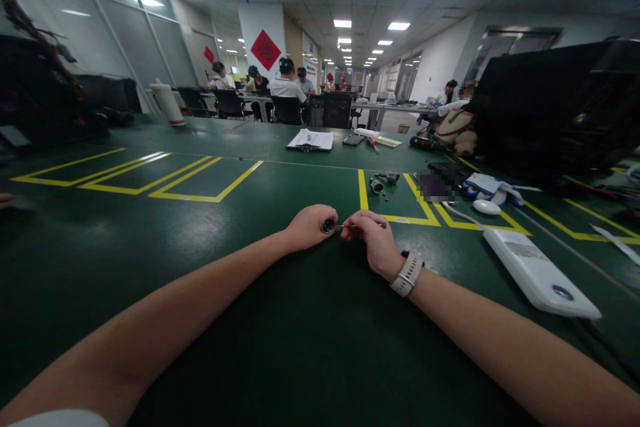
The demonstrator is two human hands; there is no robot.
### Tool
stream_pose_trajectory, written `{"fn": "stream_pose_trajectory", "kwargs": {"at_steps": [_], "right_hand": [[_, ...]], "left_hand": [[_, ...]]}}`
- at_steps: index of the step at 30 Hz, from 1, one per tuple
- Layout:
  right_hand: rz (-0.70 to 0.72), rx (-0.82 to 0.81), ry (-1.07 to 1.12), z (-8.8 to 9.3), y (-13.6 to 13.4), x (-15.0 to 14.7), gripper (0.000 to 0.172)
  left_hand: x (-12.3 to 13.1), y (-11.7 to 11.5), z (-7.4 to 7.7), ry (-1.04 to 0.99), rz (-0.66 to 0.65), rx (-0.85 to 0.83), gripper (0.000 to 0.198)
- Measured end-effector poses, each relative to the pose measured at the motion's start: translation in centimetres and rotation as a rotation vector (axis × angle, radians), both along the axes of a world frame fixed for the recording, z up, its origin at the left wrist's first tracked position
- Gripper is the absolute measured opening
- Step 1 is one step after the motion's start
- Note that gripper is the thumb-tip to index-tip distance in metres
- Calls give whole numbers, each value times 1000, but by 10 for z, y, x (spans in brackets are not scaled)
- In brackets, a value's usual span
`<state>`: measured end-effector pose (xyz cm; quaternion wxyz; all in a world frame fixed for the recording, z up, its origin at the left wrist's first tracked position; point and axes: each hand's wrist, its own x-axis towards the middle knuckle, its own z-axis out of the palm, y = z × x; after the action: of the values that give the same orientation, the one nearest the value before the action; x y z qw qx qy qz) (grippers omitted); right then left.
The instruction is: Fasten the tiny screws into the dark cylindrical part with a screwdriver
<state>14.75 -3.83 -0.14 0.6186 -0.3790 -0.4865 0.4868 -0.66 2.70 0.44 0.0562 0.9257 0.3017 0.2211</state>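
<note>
My left hand (311, 225) is closed round a cylindrical metal connector (328, 225), whose dark round end faces me. My right hand (367, 233), with a pale watch strap at the wrist, pinches a thin screwdriver (346, 226). Its slender shaft points left and reaches the connector's edge; whether the tip touches cannot be made out. Both hands are close together above the green table (280, 307). Just beyond the right hand, inside a yellow-taped box, lie a metal connector piece (377, 186) and another one (388, 177), with tiny dark parts beside them.
A white power bank (540, 273) with a cable lies at right, near a white mouse (487, 207) and gloves (493, 188). Farther back are a clipboard (310, 140), a phone (353, 139) and a white bottle (168, 103). A black bulky object (545, 100) stands at right. People sit beyond.
</note>
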Motion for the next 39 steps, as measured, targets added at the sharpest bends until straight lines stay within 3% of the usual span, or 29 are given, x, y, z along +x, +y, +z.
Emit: {"fn": "stream_pose_trajectory", "kwargs": {"at_steps": [15, 27, 35, 39], "right_hand": [[-130, 50, -10, -2, 1, 3, 21], [96, 52, -36, 6, -5, -2, 15], [-27, 117, -69, 3, -6, 0, 20], [-15, 91, -59, 2, -5, 0, 18]], "left_hand": [[0, 0, 0, 10, -1, 9, 6], [0, -3, 3, -56, 67, -35, 6], [0, -2, 2, -77, 48, -38, 8], [-1, -1, 1, -107, 39, -31, 8]]}}
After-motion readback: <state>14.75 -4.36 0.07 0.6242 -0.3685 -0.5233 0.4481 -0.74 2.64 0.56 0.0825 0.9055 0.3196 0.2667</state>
